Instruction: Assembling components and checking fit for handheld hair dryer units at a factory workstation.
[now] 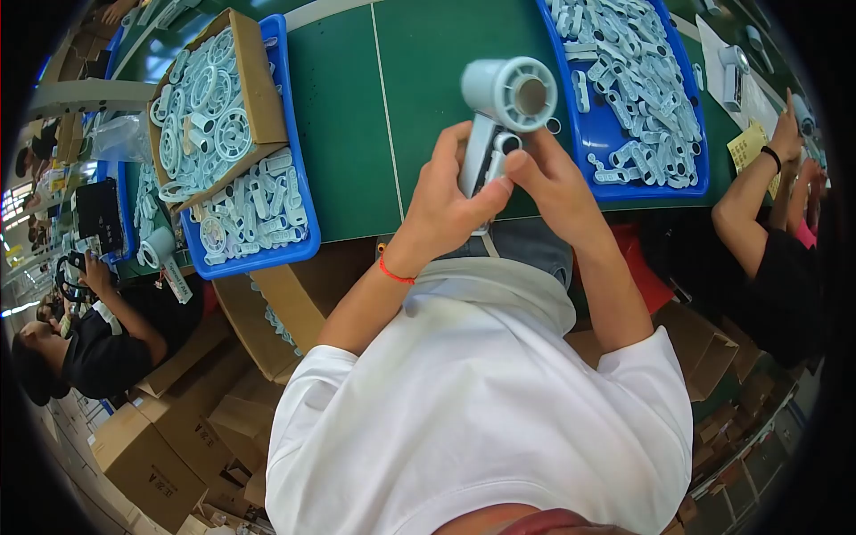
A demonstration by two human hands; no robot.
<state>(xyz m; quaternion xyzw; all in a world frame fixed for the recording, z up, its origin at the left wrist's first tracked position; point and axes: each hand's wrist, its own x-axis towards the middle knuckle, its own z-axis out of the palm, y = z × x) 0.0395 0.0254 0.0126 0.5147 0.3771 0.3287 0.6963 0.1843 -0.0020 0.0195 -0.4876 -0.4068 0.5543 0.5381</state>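
A pale grey-blue handheld fan body (508,94), with a round hollow head and a straight handle, is held upright over the green table's (357,116) near edge. My left hand (446,201) wraps the handle from the left, a red band on its wrist. My right hand (557,183) grips the handle from the right, its thumb and finger at a small dark ring-shaped part (508,143) just under the head. My white-shirted torso fills the lower picture.
A blue tray (644,189) of pale plastic handle shells lies to the right of the fan. At the left, another blue tray (299,245) holds similar parts and a cardboard box (263,85) of round grilles. Seated people work at both sides. Cardboard cartons (147,455) are stacked lower left.
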